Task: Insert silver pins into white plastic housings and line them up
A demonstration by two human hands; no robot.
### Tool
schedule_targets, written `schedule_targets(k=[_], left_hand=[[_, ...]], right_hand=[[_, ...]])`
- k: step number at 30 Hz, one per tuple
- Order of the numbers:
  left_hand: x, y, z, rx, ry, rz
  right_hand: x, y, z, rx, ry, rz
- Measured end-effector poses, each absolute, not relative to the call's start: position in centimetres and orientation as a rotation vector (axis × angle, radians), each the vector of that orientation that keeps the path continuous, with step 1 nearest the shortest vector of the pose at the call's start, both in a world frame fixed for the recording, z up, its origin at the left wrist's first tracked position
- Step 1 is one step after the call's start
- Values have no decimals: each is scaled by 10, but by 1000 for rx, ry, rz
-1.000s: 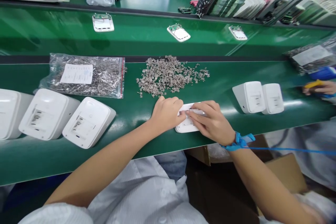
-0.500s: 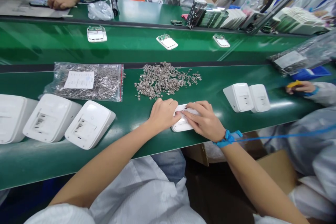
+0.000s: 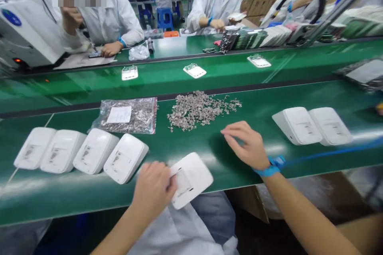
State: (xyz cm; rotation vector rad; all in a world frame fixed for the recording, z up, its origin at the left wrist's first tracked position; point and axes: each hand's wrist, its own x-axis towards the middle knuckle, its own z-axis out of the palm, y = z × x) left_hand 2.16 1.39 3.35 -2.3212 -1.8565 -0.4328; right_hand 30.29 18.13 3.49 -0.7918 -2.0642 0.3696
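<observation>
My left hand (image 3: 155,187) grips the left edge of a white plastic housing (image 3: 196,175), which is tilted at the front edge of the green bench (image 3: 239,175). Over the bench, to the right of that housing, my right hand (image 3: 247,143) has its thumb and index fingertips brought together; anything between them is too small to make out. A pile of small metal parts (image 3: 194,109) lies up and to the left of my right hand. Beside the pile is a clear bag of metal parts (image 3: 131,115) with a white label.
Several white housings (image 3: 125,157) stand in a row at the left, and two more (image 3: 302,125) at the right. Three white pieces with green boards (image 3: 195,71) lie on the green strip behind. People in white coats sit across; another bag (image 3: 366,72) is far right.
My right hand has left the white housing and moved up and right. My left hand has shifted left and down with the housing, now tilted. The view has shifted, showing more of the background.
</observation>
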Motion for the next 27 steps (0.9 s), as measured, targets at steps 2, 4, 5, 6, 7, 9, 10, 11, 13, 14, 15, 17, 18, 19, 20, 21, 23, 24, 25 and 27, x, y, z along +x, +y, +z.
schedule_targets(k=[2,4,5,6,7,9,10,11,13,14,15,17,18,19,20,21,23,24,25,27], left_hand=[[1,-4,32,-2114,-2007,-392],[-19,-13,25,-1888,-2207,-336],[-28,-15,21,-1793,-2297,-322],[-35,-16,17,-1718,-2367,-330],[-41,-17,13,-1673,-2413,-357],[-48,-17,8,-1645,-2448,-443],[-49,-18,7,-1633,-2456,-477],[-50,-18,8,-1606,-2470,-495],[-50,-19,9,-1514,-2524,-482],[-51,-20,11,-1468,-2558,-455],[-53,-21,11,-1429,-2594,-423],[-59,-24,12,-1376,-2675,-358],[-63,-25,13,-1353,-2718,-335],[-66,-26,13,-1328,-2754,-327],[-69,-26,14,-1305,-2782,-331],[-71,-26,15,-1281,-2797,-341],[-71,-25,18,-1246,-2792,-373],[-72,-24,21,-1228,-2784,-385],[-73,-23,23,-1203,-2785,-391],[-78,-20,29,-1124,-2818,-392]], right_hand=[[306,228,25,-1001,-1939,211],[313,280,19,-1228,-1956,115],[317,304,17,-1314,-2018,91],[321,325,16,-1374,-2092,74],[323,342,16,-1411,-2174,63],[323,365,16,-1415,-2329,50],[321,371,17,-1399,-2384,39],[317,375,18,-1382,-2418,24],[309,378,20,-1346,-2446,-7],[304,379,22,-1327,-2458,-19],[298,381,24,-1302,-2482,-24],[287,387,25,-1235,-2578,-4],[282,391,25,-1207,-2633,15],[278,395,25,-1194,-2679,33],[274,399,24,-1191,-2716,43],[271,402,23,-1194,-2743,44],[267,405,20,-1196,-2772,18],[266,405,19,-1187,-2777,-3],[267,404,19,-1178,-2765,-21],[271,399,23,-1176,-2687,-47]])
